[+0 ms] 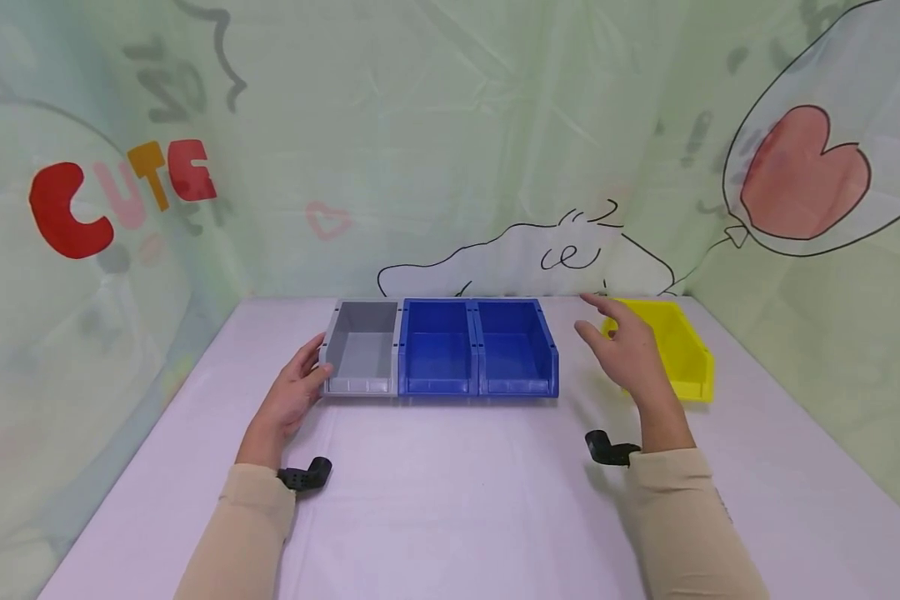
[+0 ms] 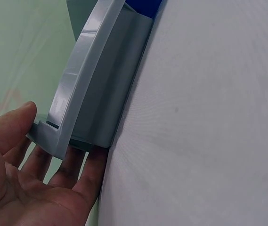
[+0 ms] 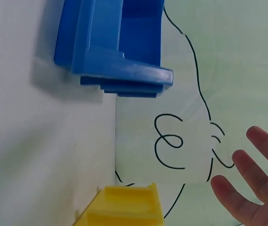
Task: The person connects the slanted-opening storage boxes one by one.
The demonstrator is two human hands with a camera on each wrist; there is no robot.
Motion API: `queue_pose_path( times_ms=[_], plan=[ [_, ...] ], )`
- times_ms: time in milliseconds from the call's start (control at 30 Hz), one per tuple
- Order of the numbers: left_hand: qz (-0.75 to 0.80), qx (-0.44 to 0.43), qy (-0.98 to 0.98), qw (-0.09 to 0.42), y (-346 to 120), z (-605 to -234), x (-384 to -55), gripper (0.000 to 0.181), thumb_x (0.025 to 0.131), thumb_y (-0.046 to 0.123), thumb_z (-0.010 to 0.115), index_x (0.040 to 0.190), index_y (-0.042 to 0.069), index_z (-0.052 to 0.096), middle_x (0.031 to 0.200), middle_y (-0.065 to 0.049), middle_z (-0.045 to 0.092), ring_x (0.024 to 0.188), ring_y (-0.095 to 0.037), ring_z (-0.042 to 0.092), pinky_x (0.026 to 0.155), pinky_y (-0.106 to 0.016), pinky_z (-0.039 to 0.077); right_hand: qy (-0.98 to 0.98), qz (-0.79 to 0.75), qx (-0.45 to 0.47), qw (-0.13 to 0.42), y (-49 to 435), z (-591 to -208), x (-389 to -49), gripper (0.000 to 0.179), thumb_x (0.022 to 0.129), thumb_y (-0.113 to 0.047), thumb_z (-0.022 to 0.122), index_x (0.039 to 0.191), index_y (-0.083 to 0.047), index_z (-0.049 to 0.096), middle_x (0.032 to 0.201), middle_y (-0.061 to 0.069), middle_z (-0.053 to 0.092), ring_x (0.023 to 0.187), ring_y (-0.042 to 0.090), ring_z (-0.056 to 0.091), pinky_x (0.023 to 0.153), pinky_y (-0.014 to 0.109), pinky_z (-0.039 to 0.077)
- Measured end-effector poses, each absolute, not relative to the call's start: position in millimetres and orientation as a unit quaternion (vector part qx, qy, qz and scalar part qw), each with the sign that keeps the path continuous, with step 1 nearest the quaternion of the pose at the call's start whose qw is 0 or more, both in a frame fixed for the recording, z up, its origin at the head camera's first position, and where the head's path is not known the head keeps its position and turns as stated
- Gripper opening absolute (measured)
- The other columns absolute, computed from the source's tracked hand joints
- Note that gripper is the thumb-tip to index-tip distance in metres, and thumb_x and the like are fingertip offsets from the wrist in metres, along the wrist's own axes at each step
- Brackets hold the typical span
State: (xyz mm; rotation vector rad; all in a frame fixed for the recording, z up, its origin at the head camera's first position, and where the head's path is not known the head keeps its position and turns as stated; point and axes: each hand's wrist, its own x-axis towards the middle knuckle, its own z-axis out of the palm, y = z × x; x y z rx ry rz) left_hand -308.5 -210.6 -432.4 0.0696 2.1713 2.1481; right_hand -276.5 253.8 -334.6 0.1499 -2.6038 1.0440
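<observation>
A grey storage bin point(image 1: 360, 354) stands at the left end of a row, side by side with two blue bins point(image 1: 438, 350). My left hand point(image 1: 296, 392) holds the grey bin at its front left corner. In the left wrist view the thumb point(image 2: 16, 125) lies at the rim's corner and the other fingers reach along the outer side wall. My right hand point(image 1: 633, 354) is raised with its fingers spread and nothing in it. It hovers between the right blue bin point(image 1: 513, 346) and a yellow bin point(image 1: 686, 354), partly covering the yellow bin's left side.
All the bins stand along the back of a table with a pale cloth point(image 1: 450, 500). A printed curtain point(image 1: 450, 125) rises behind the table and at both sides. The yellow bin stands apart from the row, near the table's right edge.
</observation>
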Motion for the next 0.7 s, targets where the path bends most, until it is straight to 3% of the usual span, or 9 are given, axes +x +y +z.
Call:
queue_pose_path(
  times_ms=[500,700],
  plan=[
    [0.699,0.02,0.714,0.044,-211,-432,-308,0.067,0.109,0.006,0.048,0.167,0.023,0.02,0.175,-0.009,0.012,0.159,-0.033,0.022,0.127,-0.054,0.024,-0.914,0.371,0.01,0.165,285,-335,-278,0.055,0.107,-0.034,0.052,0.157,-0.011,0.045,0.162,0.023,0.039,0.146,0.049,0.037,0.113,0.068,0.039],
    [0.701,0.025,0.712,0.044,-211,-432,-308,0.067,0.109,0.005,0.047,0.167,0.021,0.019,0.175,-0.01,0.012,0.158,-0.034,0.024,0.127,-0.053,0.025,-0.924,0.343,-0.005,0.17,296,-336,-275,0.056,0.108,-0.032,0.05,0.157,-0.007,0.043,0.162,0.027,0.037,0.145,0.053,0.034,0.114,0.072,0.032]
  ],
)
